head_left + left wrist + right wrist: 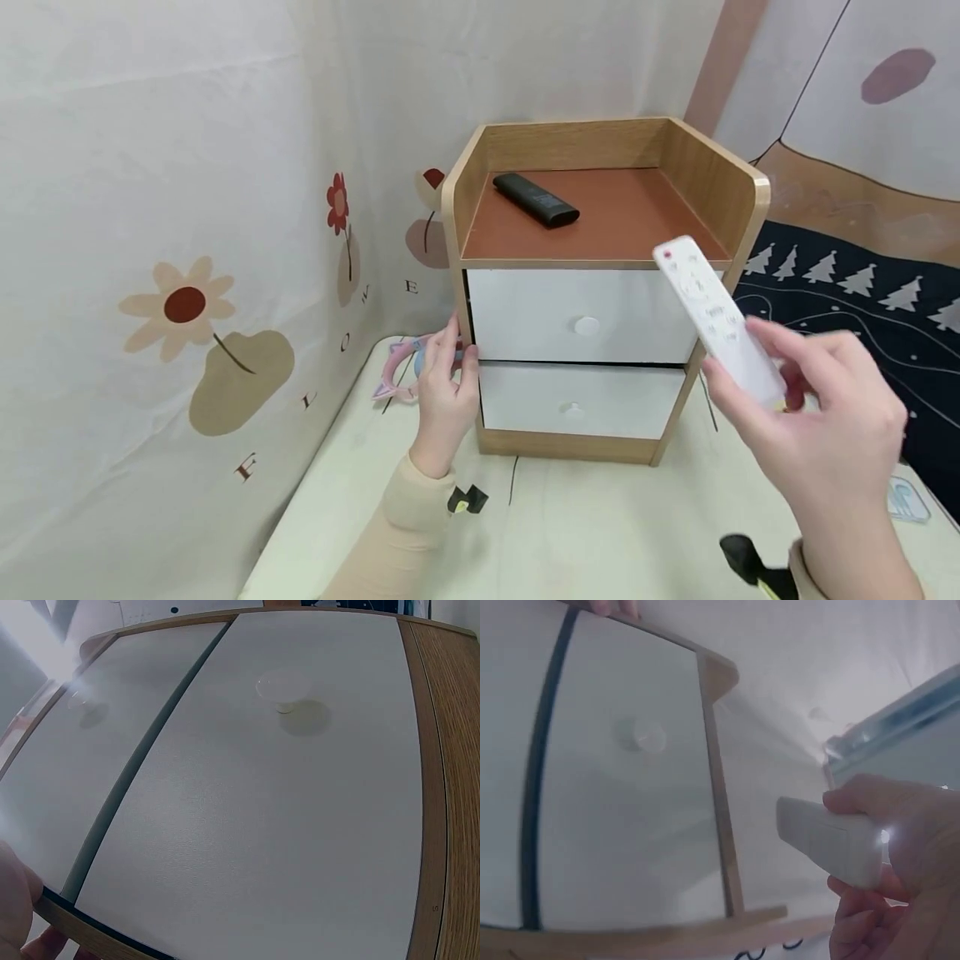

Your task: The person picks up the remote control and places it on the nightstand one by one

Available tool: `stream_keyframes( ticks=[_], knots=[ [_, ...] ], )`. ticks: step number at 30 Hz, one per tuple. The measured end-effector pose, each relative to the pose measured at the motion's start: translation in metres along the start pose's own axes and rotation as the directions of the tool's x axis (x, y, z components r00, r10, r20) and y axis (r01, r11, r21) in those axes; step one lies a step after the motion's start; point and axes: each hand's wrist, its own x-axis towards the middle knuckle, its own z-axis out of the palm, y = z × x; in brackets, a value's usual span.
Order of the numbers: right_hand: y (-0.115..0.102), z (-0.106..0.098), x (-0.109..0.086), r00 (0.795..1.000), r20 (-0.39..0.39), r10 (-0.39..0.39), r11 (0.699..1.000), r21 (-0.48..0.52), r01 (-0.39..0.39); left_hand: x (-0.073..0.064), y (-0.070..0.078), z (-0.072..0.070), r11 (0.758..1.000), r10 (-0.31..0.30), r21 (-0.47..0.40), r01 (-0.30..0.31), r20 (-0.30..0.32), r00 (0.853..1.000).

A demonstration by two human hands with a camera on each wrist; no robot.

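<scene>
A small wooden cabinet [570, 443] with two white drawers stands on a pale surface. Both the upper drawer [525, 312] and the lower drawer [525, 400] sit closed, each with a round knob. My left hand [447, 392] holds the cabinet's left side edge, the thumb at the front; in the left wrist view its other fingers reach behind that edge. In my right hand [832, 408] is a white remote control [716, 312], gripped at its lower end in front of the cabinet's right side. A black remote control [536, 200] lies on the brown top.
Left of the cabinet lies a pink cat-eared headband [393, 371], partly hidden by my left hand. Patterned fabric [187, 167] hangs at the left and back. A dark cloth with white trees [855, 308] is at the right, near a light-blue card-like item [907, 500].
</scene>
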Motion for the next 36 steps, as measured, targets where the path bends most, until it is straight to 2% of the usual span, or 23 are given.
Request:
stream_keyframes(
  ticks=[3, 6, 11, 14, 21, 25, 28, 32, 34, 36],
  knots=[
    [-0.014, 0.015, 0.026, 0.999, 0.011, -0.042, 0.999, 0.011, 0.042, -0.001, 0.000, -0.001, 1.000, -0.004, -0.003, 0.004, 0.009, 1.000],
    [-0.025, 0.032, 0.054, 0.994, 0.061, -0.087, 0.996, 0.008, 0.086, -0.002, -0.001, -0.001, 1.000, -0.001, 0.006, 0.001, 0.010, 1.000],
    [-0.039, 0.066, 0.097, 0.977, 0.212, -0.004, 1.000, -0.003, 0.005, -0.001, -0.001, -0.002, 1.000, 0.001, 0.023, -0.001, -0.003, 1.000],
    [-0.042, 0.082, 0.119, 0.949, 0.313, 0.046, 0.998, -0.044, -0.034, -0.001, -0.001, -0.002, 1.000, 0.006, 0.023, -0.006, -0.003, 1.000],
    [-0.049, 0.110, 0.163, 0.871, 0.484, 0.081, 0.992, -0.125, -0.022, -0.001, 0.000, 0.000, 1.000, 0.022, 0.002, -0.022, 0.003, 1.000],
    [-0.048, 0.128, 0.190, 0.830, 0.545, 0.120, 0.987, -0.158, -0.039, 0.000, 0.002, 0.000, 1.000, 0.013, -0.003, -0.013, 0.004, 1.000],
    [-0.045, 0.141, 0.206, 0.811, 0.565, 0.152, 0.982, -0.180, -0.059, 0.000, 0.002, -0.001, 1.000, 0.013, 0.001, -0.013, 0.003, 1.000],
    [-0.039, 0.157, 0.214, 0.783, 0.597, 0.175, 0.980, -0.181, -0.081, -0.001, 0.003, -0.002, 1.000, 0.002, 0.006, -0.002, 0.004, 1.000],
    [-0.035, 0.163, 0.213, 0.759, 0.625, 0.183, 0.980, -0.179, -0.089, -0.003, 0.003, -0.002, 1.000, -0.004, 0.010, 0.004, 0.005, 1.000],
    [-0.031, 0.167, 0.210, 0.746, 0.640, 0.182, 0.980, -0.178, -0.087, -0.004, 0.003, -0.002, 1.000, -0.004, 0.013, 0.004, 0.007, 1.000]
  ],
)
